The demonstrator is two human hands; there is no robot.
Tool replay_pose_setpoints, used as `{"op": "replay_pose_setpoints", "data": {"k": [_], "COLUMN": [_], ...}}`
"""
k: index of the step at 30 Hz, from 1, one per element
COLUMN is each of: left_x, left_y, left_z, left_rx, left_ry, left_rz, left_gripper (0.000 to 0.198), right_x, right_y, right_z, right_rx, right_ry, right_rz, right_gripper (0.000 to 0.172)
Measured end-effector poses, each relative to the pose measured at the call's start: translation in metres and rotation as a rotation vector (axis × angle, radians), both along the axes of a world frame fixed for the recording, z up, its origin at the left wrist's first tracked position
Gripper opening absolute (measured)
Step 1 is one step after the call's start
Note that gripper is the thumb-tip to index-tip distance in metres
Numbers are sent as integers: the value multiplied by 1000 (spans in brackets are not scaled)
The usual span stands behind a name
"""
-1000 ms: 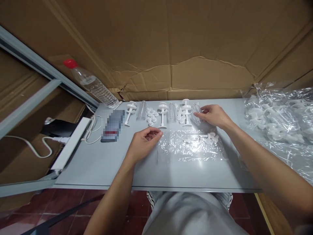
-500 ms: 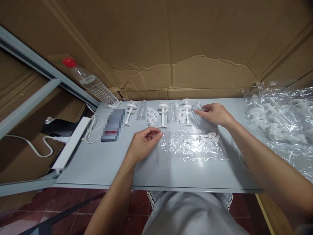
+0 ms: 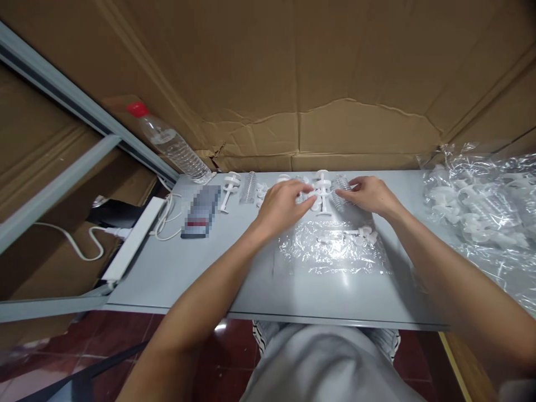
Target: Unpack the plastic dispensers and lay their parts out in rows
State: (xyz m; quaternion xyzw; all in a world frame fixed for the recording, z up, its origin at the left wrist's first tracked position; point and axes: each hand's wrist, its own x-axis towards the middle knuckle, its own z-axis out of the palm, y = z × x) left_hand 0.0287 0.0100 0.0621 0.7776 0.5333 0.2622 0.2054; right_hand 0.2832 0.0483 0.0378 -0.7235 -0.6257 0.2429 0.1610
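My right hand (image 3: 368, 194) pinches a clear, ribbed, coil-like plastic piece (image 3: 341, 188) that lies on the grey table. Just left of it lies a white plastic stem with round flanges (image 3: 322, 192). My left hand (image 3: 285, 205) reaches over the row of parts, thumb and forefinger apart beside this stem. It partly hides another white flanged piece, a second clear coil and some small white discs (image 3: 260, 192). Further left lie a clear coil (image 3: 250, 188) and a white flanged stem (image 3: 229, 192). In front of both hands lies a clear plastic bag (image 3: 330, 251) with white parts at its right end.
Large clear bags of white parts (image 3: 481, 206) fill the right end of the table. On the left are a blurred dark flat object (image 3: 201, 212), a white power strip (image 3: 136, 237) with cables and a red-capped water bottle (image 3: 176, 148). Cardboard (image 3: 355, 128) stands behind.
My left hand has moved up and right, from the bag's left edge to the white stem. My right hand stays at the clear coil. The view has shifted slightly.
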Motion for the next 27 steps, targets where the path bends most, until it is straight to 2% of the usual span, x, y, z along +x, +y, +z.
{"op": "replay_pose_setpoints", "data": {"k": [2, 4, 8, 14, 21, 27], "left_x": [20, 36, 55, 62, 59, 52], "left_y": [30, 56, 82, 95, 104, 101], "left_z": [4, 4, 1, -1, -13, -15], "left_rx": [63, 50, -43, -63, -61, -75], "left_ry": [124, 253, 344, 321, 243, 168], "left_rz": [-33, -64, -126, -147, -127, -125], "left_gripper": [25, 28, 24, 18, 19, 28], "right_x": [0, 0, 1, 2, 9, 18], "right_y": [-2, -4, -2, 9, 16, 20], "right_z": [1, 2, 1, -2, -1, -4], "right_rx": [-8, -14, -10, -2, -13, -46], "right_ry": [17, 29, 49, 76, 74, 88], "right_rz": [-5, -6, 0, 7, 27, 16], "right_gripper": [68, 63, 53, 56, 51, 64]}}
